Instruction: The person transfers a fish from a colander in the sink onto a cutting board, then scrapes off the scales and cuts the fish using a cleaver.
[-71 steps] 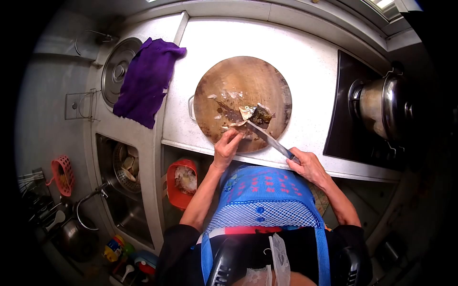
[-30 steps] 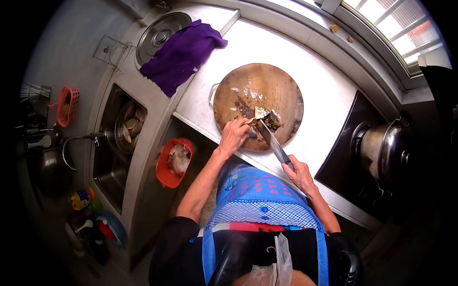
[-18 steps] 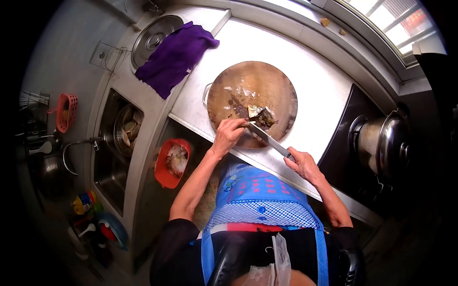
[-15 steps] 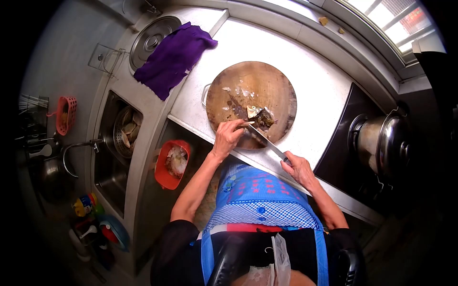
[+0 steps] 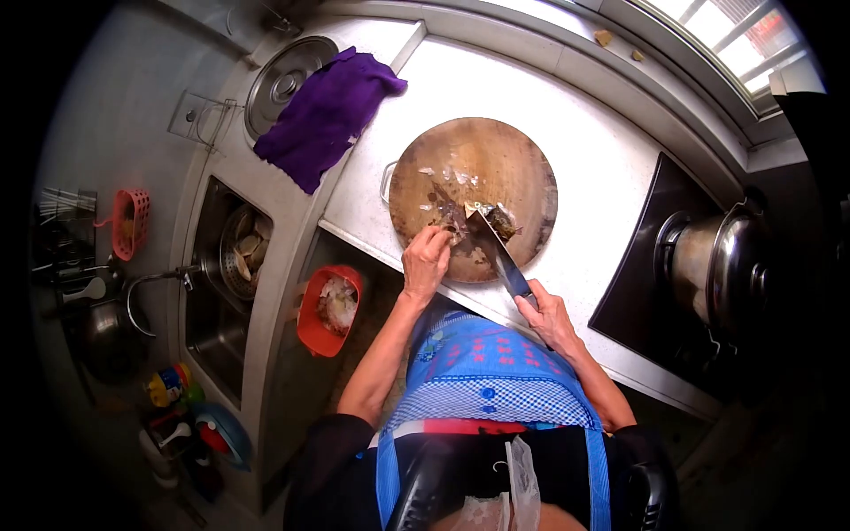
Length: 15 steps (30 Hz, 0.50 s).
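A round wooden chopping board [image 5: 522,168] lies on the white counter. On its lower part is a dark and silvery piece of fish [image 5: 503,223], with pale scraps [image 5: 460,177] farther up. My right hand [image 5: 547,317] is closed round the handle of a knife [image 5: 498,257], whose blade tip rests at the fish piece. My left hand [image 5: 427,258] is at the board's lower left edge, fingers pinched on a small scrap that is hard to make out, just left of the blade.
A red bin [image 5: 317,334] with pale scraps hangs below the counter. A purple cloth [image 5: 328,115] partly covers a metal lid [image 5: 285,84]. The sink [image 5: 217,341] holds a colander [image 5: 232,270]. On the right, a pot [image 5: 708,265] stands on the black stove [image 5: 633,288].
My left hand has drawn slightly away from the fish piece and blade. The knife has turned steeper, its broad dark side now showing, and its tip has moved up to the fish piece.
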Available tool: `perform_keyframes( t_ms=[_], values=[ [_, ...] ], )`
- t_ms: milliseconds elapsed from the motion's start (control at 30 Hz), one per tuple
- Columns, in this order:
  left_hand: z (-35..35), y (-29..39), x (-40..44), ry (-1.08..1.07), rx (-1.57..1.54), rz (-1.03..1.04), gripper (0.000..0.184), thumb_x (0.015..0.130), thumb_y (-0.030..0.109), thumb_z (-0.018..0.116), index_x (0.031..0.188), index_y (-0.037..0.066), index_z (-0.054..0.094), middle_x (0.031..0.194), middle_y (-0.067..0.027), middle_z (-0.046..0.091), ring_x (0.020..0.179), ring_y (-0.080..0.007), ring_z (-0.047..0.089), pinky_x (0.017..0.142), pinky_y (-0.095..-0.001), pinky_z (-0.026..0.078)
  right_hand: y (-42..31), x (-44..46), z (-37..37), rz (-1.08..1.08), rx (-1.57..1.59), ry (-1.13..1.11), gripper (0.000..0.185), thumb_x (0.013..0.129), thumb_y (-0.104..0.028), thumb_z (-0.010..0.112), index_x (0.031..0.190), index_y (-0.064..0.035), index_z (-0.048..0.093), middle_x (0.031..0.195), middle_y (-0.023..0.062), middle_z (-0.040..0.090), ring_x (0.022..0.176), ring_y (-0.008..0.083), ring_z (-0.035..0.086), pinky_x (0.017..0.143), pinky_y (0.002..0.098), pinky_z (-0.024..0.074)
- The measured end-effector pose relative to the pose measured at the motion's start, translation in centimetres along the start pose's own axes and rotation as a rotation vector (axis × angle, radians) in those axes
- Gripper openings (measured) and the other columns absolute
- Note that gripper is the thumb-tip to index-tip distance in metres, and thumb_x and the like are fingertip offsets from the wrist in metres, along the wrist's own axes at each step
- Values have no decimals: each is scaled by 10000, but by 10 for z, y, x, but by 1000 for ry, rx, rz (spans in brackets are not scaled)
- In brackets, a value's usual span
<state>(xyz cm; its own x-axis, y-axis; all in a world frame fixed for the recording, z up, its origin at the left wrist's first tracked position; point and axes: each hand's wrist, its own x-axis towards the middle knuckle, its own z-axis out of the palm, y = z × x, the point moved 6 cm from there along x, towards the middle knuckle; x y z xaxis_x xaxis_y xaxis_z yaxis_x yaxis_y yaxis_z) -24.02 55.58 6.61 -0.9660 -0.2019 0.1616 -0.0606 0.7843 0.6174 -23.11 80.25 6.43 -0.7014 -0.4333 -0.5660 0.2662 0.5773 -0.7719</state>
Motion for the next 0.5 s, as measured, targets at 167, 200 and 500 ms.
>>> perform_keyframes(
  t_ms=[167, 200, 500],
  values=[
    [9, -9, 1, -44, -126, -166, 200, 779, 43, 653, 974, 18, 619, 856, -101, 633, 691, -212, 626, 638, -329, 502, -13, -9, 1, 55, 48, -19, 258, 917, -239, 579, 1080, -41, 551, 614, 123, 568, 562, 227, 579, 567, 362, 454],
    [12, -17, 0, -55, -193, -316, 237, 780, 38, 656, 1005, 9, 589, 858, -101, 641, 693, -178, 621, 632, -314, 501, -15, -12, 4, 16, 50, -3, 256, 917, -236, 577, 1079, -40, 550, 616, 131, 569, 564, 242, 587, 569, 369, 455],
    [32, -47, 9, -197, -287, -444, 273, 777, 6, 663, 1020, -21, 540, 821, -72, 663, 708, -126, 617, 611, -260, 500, -2, 4, 26, -44, -102, -19, 287, 911, -260, 576, 1085, -35, 534, 681, 212, 614, 657, 368, 648, 611, 424, 478]
  ],
)
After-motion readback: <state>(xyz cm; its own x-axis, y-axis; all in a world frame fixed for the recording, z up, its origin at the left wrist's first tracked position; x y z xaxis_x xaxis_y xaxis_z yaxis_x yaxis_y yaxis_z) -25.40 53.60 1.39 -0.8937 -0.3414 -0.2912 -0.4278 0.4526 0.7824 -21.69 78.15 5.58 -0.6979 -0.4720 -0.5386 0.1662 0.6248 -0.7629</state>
